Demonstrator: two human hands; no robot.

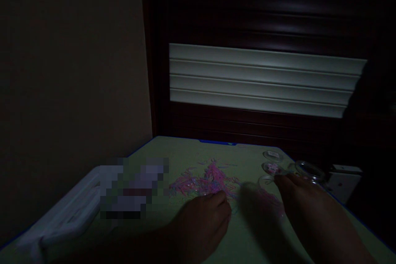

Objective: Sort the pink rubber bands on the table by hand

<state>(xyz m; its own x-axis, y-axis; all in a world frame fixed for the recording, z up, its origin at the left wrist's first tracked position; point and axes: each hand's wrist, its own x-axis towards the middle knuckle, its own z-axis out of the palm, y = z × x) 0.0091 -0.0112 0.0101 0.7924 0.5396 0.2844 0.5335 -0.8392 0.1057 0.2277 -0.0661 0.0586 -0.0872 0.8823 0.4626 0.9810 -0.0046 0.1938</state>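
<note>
The room is dim. My left hand (pixel 201 222) rests on the pale green table (pixel 173 152) with its fingers curled together, their tips at the near edge of a heap of small pink and pale loops (pixel 207 179). Whether it pinches one is too dark to see. My right hand (pixel 305 204) reaches forward with its fingertips at a small clear round container (pixel 267 181), whose rim they touch or grip. Two more clear round pots or lids (pixel 272 156) (pixel 307 170) sit just beyond it.
A white plastic case (pixel 74 210) lies at the table's left side, next to a blurred-out patch. A wall stands left; a dark shutter with a white slatted band (pixel 262 80) stands behind. A white boxy object (pixel 343 179) sits off the table's right edge.
</note>
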